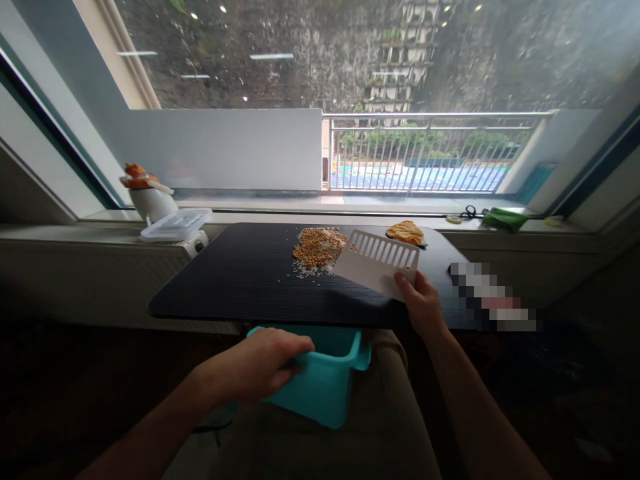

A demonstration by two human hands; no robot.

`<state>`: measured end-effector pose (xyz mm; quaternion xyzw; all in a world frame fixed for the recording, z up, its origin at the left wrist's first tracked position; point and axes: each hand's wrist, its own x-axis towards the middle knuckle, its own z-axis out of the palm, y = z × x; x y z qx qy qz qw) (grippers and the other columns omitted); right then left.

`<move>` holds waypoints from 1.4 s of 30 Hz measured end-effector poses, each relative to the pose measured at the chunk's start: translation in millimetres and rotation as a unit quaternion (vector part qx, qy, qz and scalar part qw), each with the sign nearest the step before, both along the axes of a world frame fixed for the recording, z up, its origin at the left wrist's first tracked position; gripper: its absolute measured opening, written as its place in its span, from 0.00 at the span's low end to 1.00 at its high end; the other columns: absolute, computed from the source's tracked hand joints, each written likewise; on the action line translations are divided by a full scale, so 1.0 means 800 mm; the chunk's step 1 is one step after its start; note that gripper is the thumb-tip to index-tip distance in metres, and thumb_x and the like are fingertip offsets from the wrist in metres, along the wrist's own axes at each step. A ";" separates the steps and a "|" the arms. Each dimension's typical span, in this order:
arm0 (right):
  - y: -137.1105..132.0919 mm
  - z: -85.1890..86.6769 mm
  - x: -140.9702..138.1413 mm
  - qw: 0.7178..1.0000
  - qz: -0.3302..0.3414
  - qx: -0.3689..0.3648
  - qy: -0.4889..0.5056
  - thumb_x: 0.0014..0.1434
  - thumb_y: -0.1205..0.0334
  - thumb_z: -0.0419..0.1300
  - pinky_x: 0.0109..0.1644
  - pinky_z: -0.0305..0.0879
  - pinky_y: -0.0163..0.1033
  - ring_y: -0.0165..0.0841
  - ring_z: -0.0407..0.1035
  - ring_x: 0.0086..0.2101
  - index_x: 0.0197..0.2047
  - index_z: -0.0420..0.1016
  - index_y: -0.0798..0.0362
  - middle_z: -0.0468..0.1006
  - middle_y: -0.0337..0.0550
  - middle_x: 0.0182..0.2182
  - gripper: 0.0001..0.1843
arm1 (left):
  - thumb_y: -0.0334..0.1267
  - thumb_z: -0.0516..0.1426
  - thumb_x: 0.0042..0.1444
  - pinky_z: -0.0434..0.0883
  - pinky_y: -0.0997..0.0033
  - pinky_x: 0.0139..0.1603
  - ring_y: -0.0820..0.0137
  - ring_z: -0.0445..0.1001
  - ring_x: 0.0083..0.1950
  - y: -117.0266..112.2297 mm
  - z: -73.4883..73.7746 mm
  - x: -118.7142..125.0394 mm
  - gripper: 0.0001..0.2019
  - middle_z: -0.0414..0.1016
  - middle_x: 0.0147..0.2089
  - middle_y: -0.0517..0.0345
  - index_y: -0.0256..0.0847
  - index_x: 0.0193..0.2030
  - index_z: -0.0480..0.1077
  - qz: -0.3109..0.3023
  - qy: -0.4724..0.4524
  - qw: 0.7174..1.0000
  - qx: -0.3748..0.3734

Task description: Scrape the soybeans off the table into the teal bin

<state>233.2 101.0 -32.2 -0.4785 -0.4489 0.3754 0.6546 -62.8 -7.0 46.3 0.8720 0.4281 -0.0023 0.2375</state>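
Observation:
My right hand (423,305) grips the lower corner of a white slotted scraper (376,263), held tilted on the black tabletop (240,280) just right of a pile of golden grains (318,247) mixed with small white grains. My left hand (267,363) is closed over the rim of a teal plastic bin (325,380), which sits under the table's near edge on my lap.
A yellow cloth-like lump (406,232) lies at the table's far right. On the windowsill stand a white pot with orange items (147,193) and a clear plastic lid (175,223) at the left, with scissors (467,213) and a green object (504,219) at the right.

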 end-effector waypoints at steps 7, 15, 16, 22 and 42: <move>0.005 -0.008 0.002 0.999 -0.033 0.017 -0.006 0.50 0.49 0.67 0.40 0.65 0.39 0.33 0.70 0.32 0.39 0.77 0.52 0.79 0.38 0.31 0.18 | 0.29 0.54 0.56 0.64 0.75 0.35 0.65 0.76 0.38 -0.001 0.001 0.004 0.05 0.75 0.36 0.62 0.44 0.36 0.67 0.004 0.003 1.000 0.008; 0.003 -0.004 0.000 0.999 -0.030 0.008 -0.017 0.48 0.47 0.66 0.39 0.66 0.41 0.35 0.71 0.31 0.40 0.77 0.52 0.80 0.38 0.30 0.20 | 0.29 0.54 0.55 0.65 0.75 0.36 0.64 0.76 0.39 0.000 0.005 0.006 0.05 0.76 0.37 0.61 0.44 0.37 0.67 0.004 0.003 1.000 0.001; 0.004 -0.003 -0.001 0.999 -0.026 0.005 -0.019 0.48 0.47 0.66 0.39 0.67 0.41 0.35 0.71 0.31 0.40 0.77 0.52 0.80 0.38 0.30 0.20 | 0.29 0.54 0.55 0.66 0.75 0.37 0.64 0.76 0.40 -0.001 0.006 0.007 0.06 0.76 0.37 0.61 0.44 0.37 0.67 0.005 0.006 1.000 0.002; 0.025 0.006 -0.019 0.999 0.020 0.001 -0.036 0.48 0.48 0.67 0.38 0.67 0.41 0.35 0.71 0.30 0.39 0.77 0.52 0.80 0.39 0.29 0.19 | 0.28 0.55 0.55 0.66 0.74 0.38 0.64 0.76 0.40 -0.002 0.010 0.007 0.07 0.77 0.38 0.61 0.44 0.38 0.68 0.005 0.011 1.000 -0.004; 0.046 0.018 -0.048 0.997 0.056 -0.010 -0.051 0.46 0.47 0.67 0.37 0.69 0.41 0.36 0.73 0.30 0.37 0.77 0.52 0.80 0.39 0.29 0.20 | 0.27 0.55 0.54 0.66 0.77 0.38 0.65 0.76 0.40 -0.002 0.008 -0.007 0.08 0.76 0.37 0.62 0.44 0.37 0.68 0.020 0.003 1.000 -0.010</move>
